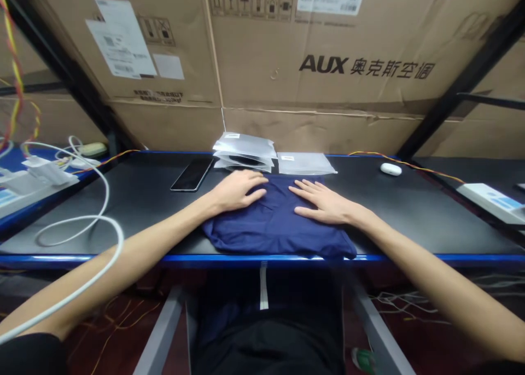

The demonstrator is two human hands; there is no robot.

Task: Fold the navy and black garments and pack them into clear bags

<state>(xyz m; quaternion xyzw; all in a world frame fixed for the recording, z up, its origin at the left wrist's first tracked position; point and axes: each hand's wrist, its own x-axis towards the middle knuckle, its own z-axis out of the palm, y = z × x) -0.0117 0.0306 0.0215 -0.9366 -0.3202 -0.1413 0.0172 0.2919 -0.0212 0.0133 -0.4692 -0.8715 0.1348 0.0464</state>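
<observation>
A navy blue cloth [274, 230], perhaps a folded garment, lies on the black tabletop close to its front edge. On its upper left part rests my left hand [240, 191], palm down with the fingers stretched out. My right hand [322, 201] lies flat on the upper right part, fingers spread. Neither hand grips anything. Just behind the cloth are a stack of frosted plastic bags [246, 148] and one more frosted bag [305, 163] lying flat beside it.
A smartphone [192, 175] lies left of the bags. At the right sits a small white case [391, 169]. Power strips [492, 200] stand at both sides, and a white cable [109, 200] loops across the left. Large cardboard boxes [262, 52] wall off the back.
</observation>
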